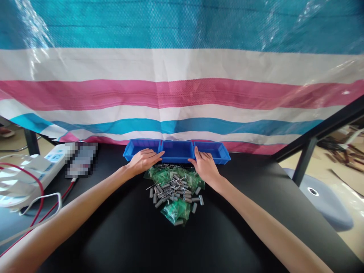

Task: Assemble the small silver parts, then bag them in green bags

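Three blue plastic bins (178, 151) stand side by side in a row at the back of the black table, their insides bare. My left hand (144, 159) grips the front rim of the left bin (129, 150), its fingertips reaching the junction with the middle one. At the other junction, my right hand (205, 165) has its fingers over the front rim of the right bin (223, 154), thumb pointing inward. Between my forearms lies a heap of thin metal rods and small grey cylinders (173, 188), mixed with green clear plastic bags (176, 211).
A striped plastic sheet (176, 91) hangs directly behind the bins. To the left are a white power strip (54, 161), a partly blurred device (82, 161) and red and white cables (42, 189). A grey stool (324, 201) stands beyond the table's right edge, beside a black metal frame (304, 163).
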{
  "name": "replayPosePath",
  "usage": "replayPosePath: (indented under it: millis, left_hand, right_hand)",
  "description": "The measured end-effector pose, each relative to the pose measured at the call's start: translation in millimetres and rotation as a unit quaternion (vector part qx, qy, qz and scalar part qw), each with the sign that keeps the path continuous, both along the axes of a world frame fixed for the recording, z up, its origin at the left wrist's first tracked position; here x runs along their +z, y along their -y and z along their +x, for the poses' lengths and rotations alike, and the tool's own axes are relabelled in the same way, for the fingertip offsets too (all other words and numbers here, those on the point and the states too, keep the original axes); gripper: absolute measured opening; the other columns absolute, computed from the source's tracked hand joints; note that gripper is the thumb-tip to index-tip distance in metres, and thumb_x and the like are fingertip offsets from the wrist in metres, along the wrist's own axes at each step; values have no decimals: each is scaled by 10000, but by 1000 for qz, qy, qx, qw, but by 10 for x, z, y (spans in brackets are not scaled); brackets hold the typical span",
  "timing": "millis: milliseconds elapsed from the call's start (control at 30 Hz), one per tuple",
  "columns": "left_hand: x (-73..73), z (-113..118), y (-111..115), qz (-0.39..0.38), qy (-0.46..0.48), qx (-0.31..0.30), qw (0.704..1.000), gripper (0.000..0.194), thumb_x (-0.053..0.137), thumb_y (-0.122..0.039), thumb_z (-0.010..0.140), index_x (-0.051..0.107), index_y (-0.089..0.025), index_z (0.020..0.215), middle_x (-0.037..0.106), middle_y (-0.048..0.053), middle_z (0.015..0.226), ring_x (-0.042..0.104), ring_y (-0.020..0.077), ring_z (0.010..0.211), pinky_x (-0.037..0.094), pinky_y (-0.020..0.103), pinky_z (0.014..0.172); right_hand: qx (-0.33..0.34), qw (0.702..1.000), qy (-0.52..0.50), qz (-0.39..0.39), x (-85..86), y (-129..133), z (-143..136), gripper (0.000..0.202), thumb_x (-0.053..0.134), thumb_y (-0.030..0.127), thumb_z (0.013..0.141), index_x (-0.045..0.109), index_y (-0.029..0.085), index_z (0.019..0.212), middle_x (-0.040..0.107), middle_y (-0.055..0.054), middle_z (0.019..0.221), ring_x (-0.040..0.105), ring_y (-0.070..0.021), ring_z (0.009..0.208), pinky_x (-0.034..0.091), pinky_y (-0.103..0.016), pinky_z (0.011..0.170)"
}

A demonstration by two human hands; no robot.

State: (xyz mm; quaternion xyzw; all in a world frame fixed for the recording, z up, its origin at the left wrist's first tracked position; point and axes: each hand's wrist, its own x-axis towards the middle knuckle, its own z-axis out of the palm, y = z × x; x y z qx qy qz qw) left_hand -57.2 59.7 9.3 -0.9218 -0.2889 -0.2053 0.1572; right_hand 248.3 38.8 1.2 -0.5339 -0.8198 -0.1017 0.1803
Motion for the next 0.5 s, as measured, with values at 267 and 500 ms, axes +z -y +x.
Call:
replayPosePath:
  millis: [267,500]
  left_hand:
    - [191,140,253,-18,25,148,988,427,421,-309,967,466,-197,1376,660,130,1094,618,255,996,438,486,942]
    - [142,409,1277,-155,7,64,986,786,440,-639,863,220,-247,1508,255,112,1555,277,354,1405,268,500,1133]
  right_hand:
    - [11,997,-47,55,210,205,-5,628,431,464,960,341,82,1451,585,-200,1261,512,-332,1198,227,-574,1095]
    - [194,976,-20,-94,218,1131,-86,892,465,627,879,55,186,1537,178,-122,1572,184,-336,1438,272,-519,1137]
